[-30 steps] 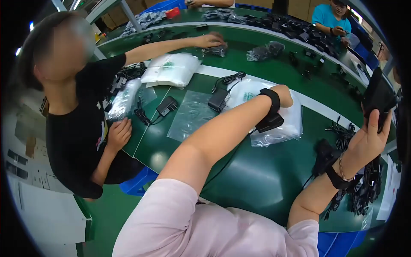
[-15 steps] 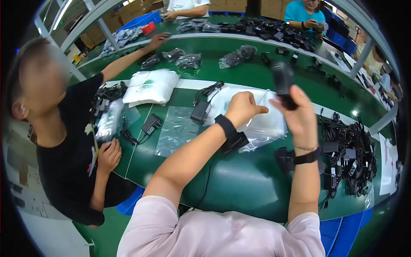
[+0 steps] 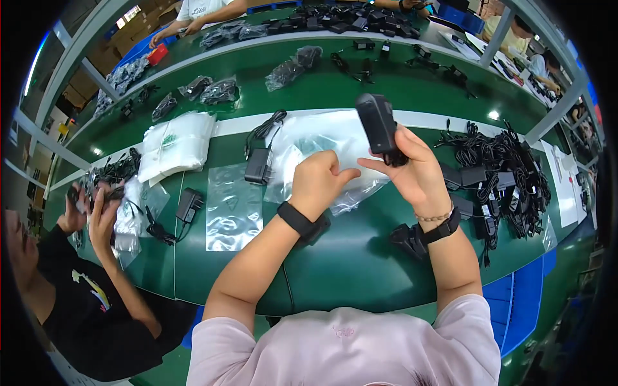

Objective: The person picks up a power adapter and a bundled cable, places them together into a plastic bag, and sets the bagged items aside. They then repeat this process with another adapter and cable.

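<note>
My right hand (image 3: 418,164) is closed on a black power adapter (image 3: 376,122), held upright above the bench, with part of its dark cable bunched at the palm. My left hand (image 3: 317,183) has its fingers curled and thumb out toward the right; whatever it may grip is hidden. Under both hands lies a stack of clear plastic bags (image 3: 302,132). Just left of that stack is another black adapter (image 3: 258,166) with a coiled cable. A single flat clear bag (image 3: 233,222) lies nearer to me on the green bench (image 3: 347,276).
A tangled heap of adapters and cables (image 3: 508,180) lies at right. Tied white bags (image 3: 177,145), a loose adapter (image 3: 189,204) and a co-worker (image 3: 96,309) are at left. Bagged adapters (image 3: 219,90) sit beyond, with a metal frame post (image 3: 559,112) at right.
The view has shifted, so the bench appears further left. In my right hand the adapter has come into sharper view. The left co-worker's outstretched arm has drawn back; both hands now hold something dark.
</note>
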